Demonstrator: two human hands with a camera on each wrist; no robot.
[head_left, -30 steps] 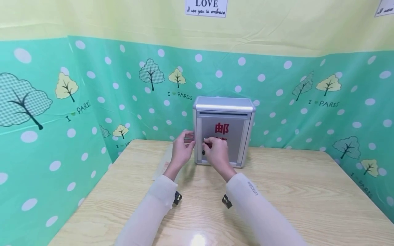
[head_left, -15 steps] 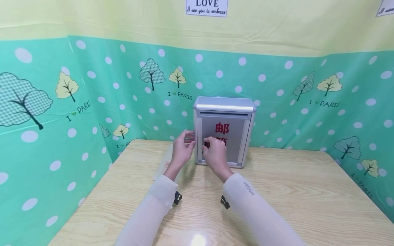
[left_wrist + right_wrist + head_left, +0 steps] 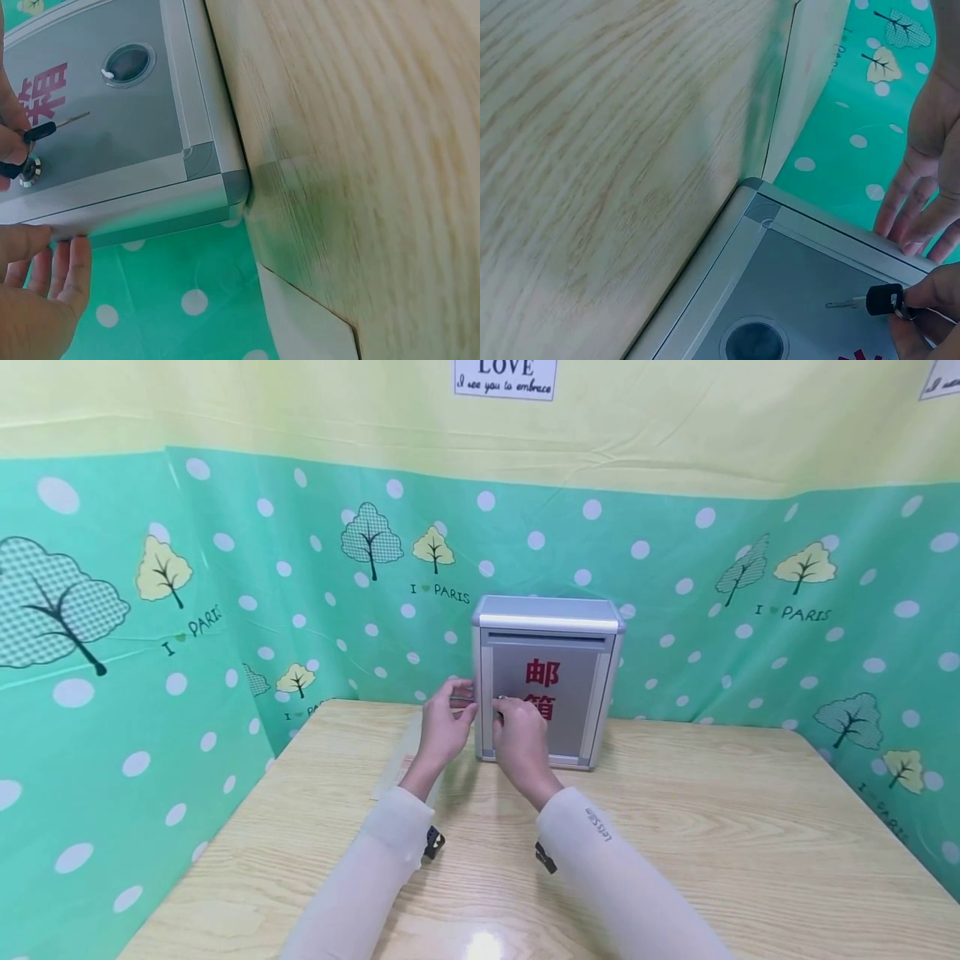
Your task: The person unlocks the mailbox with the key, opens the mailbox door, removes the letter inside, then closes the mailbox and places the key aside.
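A silver-grey mailbox (image 3: 572, 731) with red characters stands upright at the back of the table. My right hand (image 3: 521, 739) is at the lock (image 3: 30, 172) on the left of its front, pinching a black-headed key there. Fingers cover much of that key, and how deep it sits cannot be seen. A second key (image 3: 885, 299) with a black head hangs on the same ring, its metal blade free. My left hand (image 3: 444, 727) rests thumb and fingertips against the mailbox's left side, fingers loosely bent. A round window (image 3: 128, 64) is low on the front.
A flat pale paper item (image 3: 395, 770), perhaps an envelope, lies on the wooden table (image 3: 712, 827) left of the mailbox, partly behind my left arm. A green and yellow patterned curtain (image 3: 300, 510) hangs behind and at both sides.
My right hand has turned at the lock and shifted slightly left, its forearm following. More of the lower red character now shows. My left hand stays put, and the mailbox door remains closed.
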